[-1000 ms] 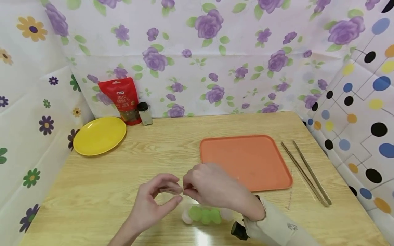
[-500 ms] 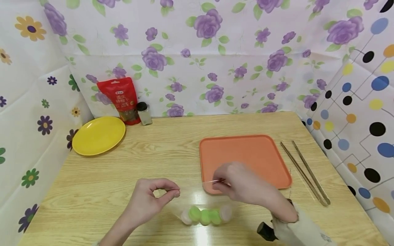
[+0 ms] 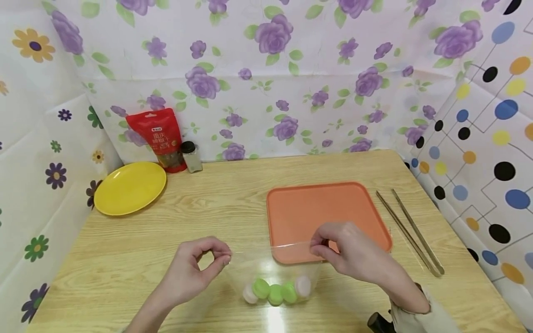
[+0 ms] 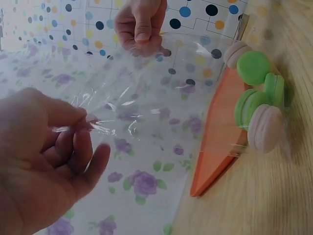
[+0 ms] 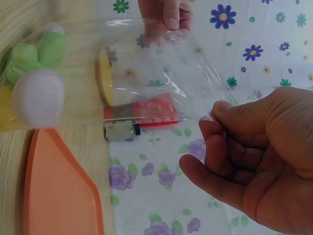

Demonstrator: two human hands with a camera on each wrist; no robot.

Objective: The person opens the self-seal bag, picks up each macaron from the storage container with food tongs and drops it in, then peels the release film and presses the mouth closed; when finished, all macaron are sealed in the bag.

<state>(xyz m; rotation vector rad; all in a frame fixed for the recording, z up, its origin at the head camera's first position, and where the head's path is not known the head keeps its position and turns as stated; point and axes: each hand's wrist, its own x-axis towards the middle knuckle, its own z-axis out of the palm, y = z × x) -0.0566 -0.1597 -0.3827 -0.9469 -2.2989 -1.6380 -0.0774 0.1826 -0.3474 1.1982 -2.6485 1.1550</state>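
A clear plastic bag (image 4: 151,117) hangs stretched between my two hands, its top edge drawn nearly straight. My left hand (image 3: 193,266) pinches one top corner between thumb and forefinger. The opposite corner is pinched by my right hand (image 3: 351,253), whose other fingers are loosely bent in the right wrist view. At the bottom of the bag lie several macarons: green ones (image 3: 275,294) in the middle, a pale pink one (image 3: 302,286) at the right and another pale one (image 3: 250,293) at the left. A yellow round thing (image 5: 7,104) shows partly behind the pale macaron in the right wrist view.
An orange tray (image 3: 325,208) lies just beyond the bag, with metal tongs (image 3: 410,231) to its right. At the back left are a yellow plate (image 3: 130,188), a red pouch (image 3: 160,138) and a black-lidded jar (image 3: 191,157). Patterned cloth walls surround the wooden table.
From close beside my left hand, my right hand has moved off to the right, spreading the bag's top edge wide. My left hand has shifted slightly left and keeps its pinch.
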